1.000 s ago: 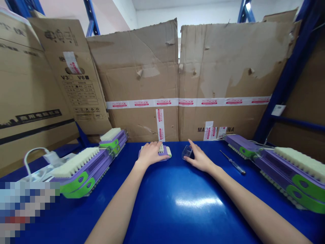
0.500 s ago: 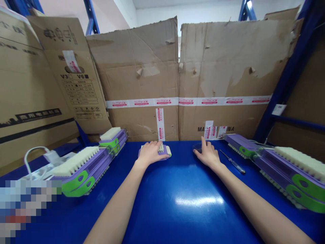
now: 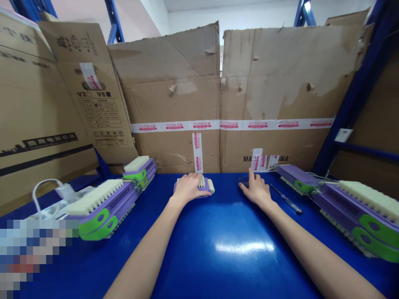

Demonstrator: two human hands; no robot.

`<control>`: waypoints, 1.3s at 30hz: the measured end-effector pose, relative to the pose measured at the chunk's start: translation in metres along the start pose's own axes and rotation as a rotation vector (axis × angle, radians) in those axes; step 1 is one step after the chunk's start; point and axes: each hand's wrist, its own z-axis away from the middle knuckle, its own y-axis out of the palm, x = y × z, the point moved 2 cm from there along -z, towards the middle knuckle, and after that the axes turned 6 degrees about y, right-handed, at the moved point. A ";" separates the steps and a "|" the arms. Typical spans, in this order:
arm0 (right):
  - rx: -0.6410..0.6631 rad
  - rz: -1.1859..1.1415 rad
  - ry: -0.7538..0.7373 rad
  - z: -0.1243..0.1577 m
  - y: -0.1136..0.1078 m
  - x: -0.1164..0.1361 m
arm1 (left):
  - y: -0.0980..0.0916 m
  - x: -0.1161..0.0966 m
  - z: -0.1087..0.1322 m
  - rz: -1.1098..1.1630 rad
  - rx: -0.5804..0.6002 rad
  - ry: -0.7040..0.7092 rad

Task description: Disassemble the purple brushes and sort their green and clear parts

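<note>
Purple brush (image 3: 206, 183) under left hand (image 3: 188, 187), grip curled over it; right hand (image 3: 257, 189) at clear box (image 3: 243, 181), grip part-spread, can't tell if holding.

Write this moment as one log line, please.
left hand: on purple device | right hand: open, at clear piece | screwdriver: on table, right of right hand

This looks like a workshop or a storeroom's work corner. Blue metal rack posts (image 3: 352, 104) flank a glossy blue tabletop (image 3: 224, 224), torn cardboard sheets (image 3: 168, 104) joined by printed tape (image 3: 183, 125) screen its back, and printed carton board (image 3: 102, 112) stands at the left. A screwdriver (image 3: 289, 202) lies out, and a white plug (image 3: 65, 192) shows.
</note>
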 end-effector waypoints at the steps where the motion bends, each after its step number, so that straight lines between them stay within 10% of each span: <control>1: 0.001 -0.001 -0.001 0.000 0.000 0.000 | 0.000 -0.001 0.000 0.000 -0.004 0.009; 15: -0.208 0.009 0.025 -0.003 -0.031 -0.009 | 0.005 -0.007 -0.003 -0.104 -0.122 0.125; 24: 0.131 0.181 0.205 -0.019 -0.029 -0.047 | 0.011 -0.006 -0.003 -0.136 -0.199 0.085; 39: 0.125 0.100 0.191 -0.021 -0.023 -0.052 | 0.010 -0.008 -0.003 -0.090 -0.211 0.042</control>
